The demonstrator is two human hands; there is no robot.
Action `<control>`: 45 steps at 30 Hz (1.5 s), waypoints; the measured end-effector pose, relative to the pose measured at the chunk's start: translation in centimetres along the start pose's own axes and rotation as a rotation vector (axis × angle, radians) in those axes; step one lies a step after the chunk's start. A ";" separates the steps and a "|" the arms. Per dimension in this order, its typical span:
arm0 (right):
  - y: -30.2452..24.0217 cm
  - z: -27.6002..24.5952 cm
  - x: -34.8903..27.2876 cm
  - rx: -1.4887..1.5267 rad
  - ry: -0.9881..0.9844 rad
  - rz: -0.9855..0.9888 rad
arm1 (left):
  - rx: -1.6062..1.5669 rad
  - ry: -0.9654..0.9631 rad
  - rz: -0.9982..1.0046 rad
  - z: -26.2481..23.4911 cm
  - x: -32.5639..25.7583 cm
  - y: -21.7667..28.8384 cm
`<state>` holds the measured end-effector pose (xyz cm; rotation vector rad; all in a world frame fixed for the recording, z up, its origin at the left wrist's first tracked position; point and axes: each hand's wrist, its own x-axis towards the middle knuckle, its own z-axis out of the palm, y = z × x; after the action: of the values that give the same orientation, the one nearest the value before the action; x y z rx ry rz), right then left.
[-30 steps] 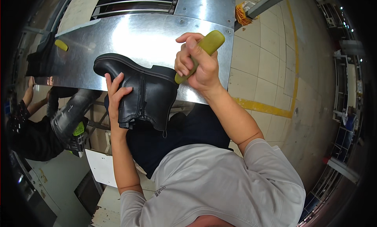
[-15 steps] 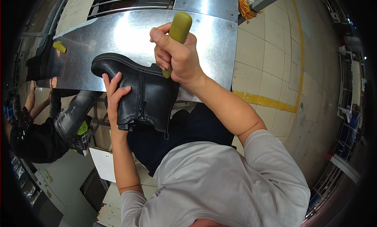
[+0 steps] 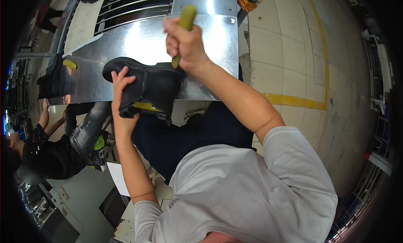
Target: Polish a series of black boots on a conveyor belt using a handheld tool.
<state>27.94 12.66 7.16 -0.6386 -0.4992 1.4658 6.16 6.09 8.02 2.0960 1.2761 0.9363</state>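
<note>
1. The black boot (image 3: 157, 85) lies on its side over the near edge of the steel worktop (image 3: 218, 45), in front of the person's lap
2. Its long axis, toe to heel, runs left to right; the sole faces away from the body and the shaft opening points back toward it, with a yellow strip (image 3: 145, 105) showing inside
3. The left hand (image 3: 118, 91) is at the toe end, its grip wide, fingers spread over the boot and holding it; part of the palm is hidden
4. The right hand (image 3: 187, 43) is nearer the heel, its grip closed round a green bar (image 3: 187, 16) that stands steeply, upper end clear of the fist
5. The boot lies below and left of that fist; the bar's lower end overlaps the heel edge in view, but blur hides whether they touch
6. A second, yellow-green piece (image 3: 69, 64) lies well apart, at left on the worktop
7. Writing: a small dark print (image 3: 174, 202) on the grey shirt (image 3: 243, 180), too unclear to read, and dark characters on a bright green label (image 3: 99, 143) near another person (image 3: 54, 159)
</note>
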 end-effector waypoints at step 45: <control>1.5 -2.1 -1.6 0.207 0.142 0.092 | 0.063 0.331 -0.258 0.1 -7.8 1.8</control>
<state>28.08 10.88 4.71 -0.6014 -0.2071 1.5225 4.74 -1.69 6.90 1.8123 1.7143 1.1690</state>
